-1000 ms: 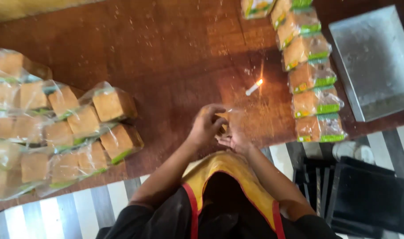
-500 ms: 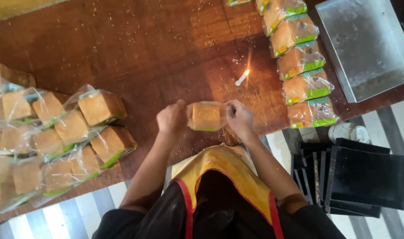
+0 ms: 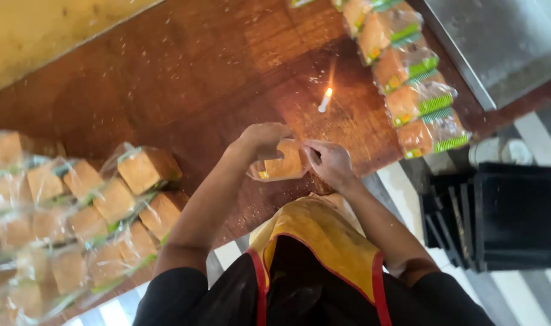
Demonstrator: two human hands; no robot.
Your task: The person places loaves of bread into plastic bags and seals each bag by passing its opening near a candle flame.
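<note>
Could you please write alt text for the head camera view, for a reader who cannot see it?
A person's left hand and right hand hold a bagged loaf of bread over a wooden table, close to a lit candle. Open bagged loaves lie at the left, a row of sealed loaves at the right.

This looks like a small bakery's packing room. Left of the hands, a heap of clear plastic bags each holding a square brown loaf [image 3: 94, 211] covers the dark red-brown wooden worktable [image 3: 185, 78]; right of them runs a tidy row of bagged loaves with green labels [image 3: 417, 96]. A short lit white candle [image 3: 325, 101] stands just beyond the hands. Farther right lie a flat steel baking tray [image 3: 499, 45] and stacked black baking tins [image 3: 499, 217].
</note>
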